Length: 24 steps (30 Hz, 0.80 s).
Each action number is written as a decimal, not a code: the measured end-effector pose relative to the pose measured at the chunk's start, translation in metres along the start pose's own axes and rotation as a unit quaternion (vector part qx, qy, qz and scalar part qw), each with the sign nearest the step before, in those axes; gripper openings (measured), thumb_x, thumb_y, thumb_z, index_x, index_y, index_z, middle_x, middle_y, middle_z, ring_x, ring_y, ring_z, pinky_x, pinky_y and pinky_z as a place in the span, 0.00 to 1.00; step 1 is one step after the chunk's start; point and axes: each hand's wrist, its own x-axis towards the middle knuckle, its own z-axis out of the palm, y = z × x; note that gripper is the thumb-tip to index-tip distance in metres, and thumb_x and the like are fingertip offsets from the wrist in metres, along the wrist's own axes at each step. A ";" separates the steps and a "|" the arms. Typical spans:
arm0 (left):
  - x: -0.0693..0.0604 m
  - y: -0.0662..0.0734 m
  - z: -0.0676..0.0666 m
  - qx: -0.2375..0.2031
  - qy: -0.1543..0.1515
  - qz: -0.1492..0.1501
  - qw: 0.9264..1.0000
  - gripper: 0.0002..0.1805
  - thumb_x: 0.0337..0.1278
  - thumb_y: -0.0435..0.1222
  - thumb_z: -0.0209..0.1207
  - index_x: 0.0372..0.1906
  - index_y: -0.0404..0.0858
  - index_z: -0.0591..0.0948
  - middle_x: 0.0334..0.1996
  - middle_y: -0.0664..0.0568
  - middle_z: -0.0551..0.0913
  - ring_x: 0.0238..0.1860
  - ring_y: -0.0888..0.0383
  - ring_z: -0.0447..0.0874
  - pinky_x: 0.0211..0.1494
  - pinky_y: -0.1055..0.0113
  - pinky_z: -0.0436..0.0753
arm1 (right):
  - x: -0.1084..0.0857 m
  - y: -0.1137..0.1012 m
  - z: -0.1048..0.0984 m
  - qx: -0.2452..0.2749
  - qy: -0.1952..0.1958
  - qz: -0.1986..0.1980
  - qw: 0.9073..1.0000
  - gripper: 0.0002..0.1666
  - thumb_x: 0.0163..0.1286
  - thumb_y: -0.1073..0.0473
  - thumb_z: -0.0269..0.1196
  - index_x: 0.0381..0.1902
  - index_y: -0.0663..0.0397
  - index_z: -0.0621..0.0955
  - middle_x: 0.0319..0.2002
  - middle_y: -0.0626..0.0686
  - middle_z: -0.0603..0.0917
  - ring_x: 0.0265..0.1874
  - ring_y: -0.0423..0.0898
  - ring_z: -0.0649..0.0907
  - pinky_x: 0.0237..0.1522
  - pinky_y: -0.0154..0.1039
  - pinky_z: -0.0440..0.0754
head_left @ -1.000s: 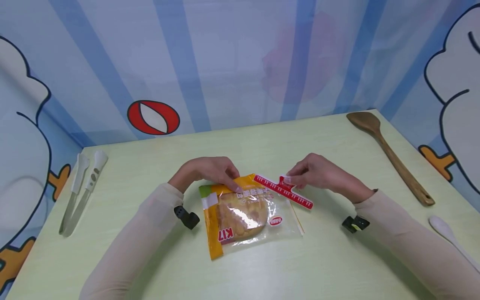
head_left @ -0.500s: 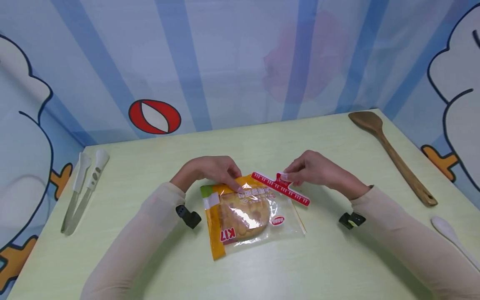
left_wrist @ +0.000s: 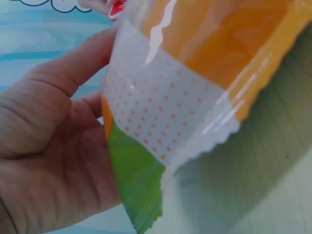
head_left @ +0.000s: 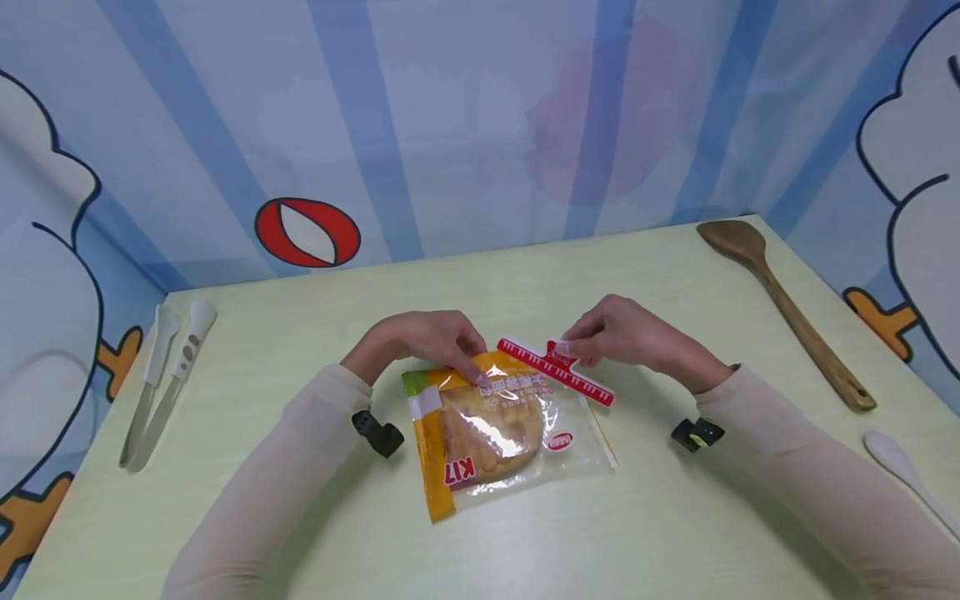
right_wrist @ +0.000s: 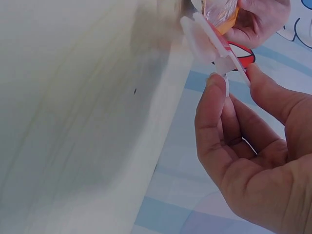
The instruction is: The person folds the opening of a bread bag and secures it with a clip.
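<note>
A bag of bread (head_left: 491,433) in orange and clear plastic lies in the middle of the head view, its far edge raised. My left hand (head_left: 431,337) pinches that edge, thumb on the printed face; the left wrist view shows the green corner of the bag (left_wrist: 139,175) beside the palm. Between thumb and fingers, my right hand (head_left: 630,333) holds a red and white bag clip (head_left: 588,387) by its tab. The clip slants across the bag's far right corner. In the right wrist view the two bars of the clip (right_wrist: 214,39) stand apart; whether plastic lies between them I cannot tell.
Tongs (head_left: 161,383) with white handles lie at the table's left side. A wooden spatula (head_left: 795,321) lies at the far right, with a white spoon (head_left: 896,462) nearer the right edge. A printed curtain (head_left: 480,125) stands behind the table (head_left: 562,542).
My right hand and the clip have shifted slightly left and away, farther along the bag's far edge. The bag has slid a touch to the right; my left hand keeps its pinch.
</note>
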 end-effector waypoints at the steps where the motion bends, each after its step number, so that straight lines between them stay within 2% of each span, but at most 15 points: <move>1: 0.000 0.001 0.000 0.000 -0.001 0.000 1.000 0.15 0.57 0.47 0.70 0.45 0.43 0.88 0.44 0.53 0.86 0.46 0.57 0.79 0.50 0.69 0.79 | 0.000 -0.001 0.000 0.000 0.000 0.001 1.000 0.17 0.70 0.55 0.66 0.52 0.58 0.87 0.50 0.58 0.89 0.35 0.44 0.88 0.52 0.50 0.84; 9: 0.000 0.003 -0.001 -0.004 -0.002 -0.003 1.000 0.16 0.57 0.47 0.70 0.45 0.43 0.87 0.45 0.52 0.86 0.46 0.57 0.80 0.50 0.70 0.80 | -0.001 -0.003 0.001 0.008 -0.004 0.011 1.000 0.17 0.71 0.54 0.66 0.51 0.58 0.87 0.46 0.56 0.90 0.35 0.44 0.87 0.51 0.49 0.84; 14: 0.002 0.003 0.000 -0.005 -0.001 -0.009 1.000 0.15 0.58 0.46 0.70 0.46 0.42 0.87 0.46 0.52 0.87 0.47 0.58 0.80 0.51 0.69 0.80 | 0.000 -0.001 0.002 0.025 -0.014 0.013 0.999 0.17 0.71 0.55 0.66 0.51 0.60 0.87 0.44 0.56 0.90 0.35 0.44 0.87 0.47 0.45 0.85; 20: 0.001 0.003 0.000 -0.001 0.021 -0.006 1.000 0.16 0.58 0.44 0.69 0.49 0.43 0.86 0.46 0.52 0.86 0.47 0.57 0.78 0.51 0.68 0.78 | 0.006 0.004 0.005 0.036 -0.013 0.018 0.999 0.15 0.70 0.56 0.66 0.49 0.60 0.87 0.41 0.54 0.90 0.33 0.44 0.88 0.42 0.41 0.87; 24: 0.002 0.000 0.001 -0.001 0.033 -0.004 0.999 0.16 0.59 0.44 0.69 0.50 0.42 0.86 0.45 0.52 0.86 0.46 0.56 0.77 0.51 0.68 0.78 | 0.007 0.008 0.006 0.023 -0.017 0.028 0.999 0.17 0.70 0.53 0.67 0.48 0.59 0.87 0.40 0.53 0.91 0.33 0.43 0.87 0.41 0.40 0.86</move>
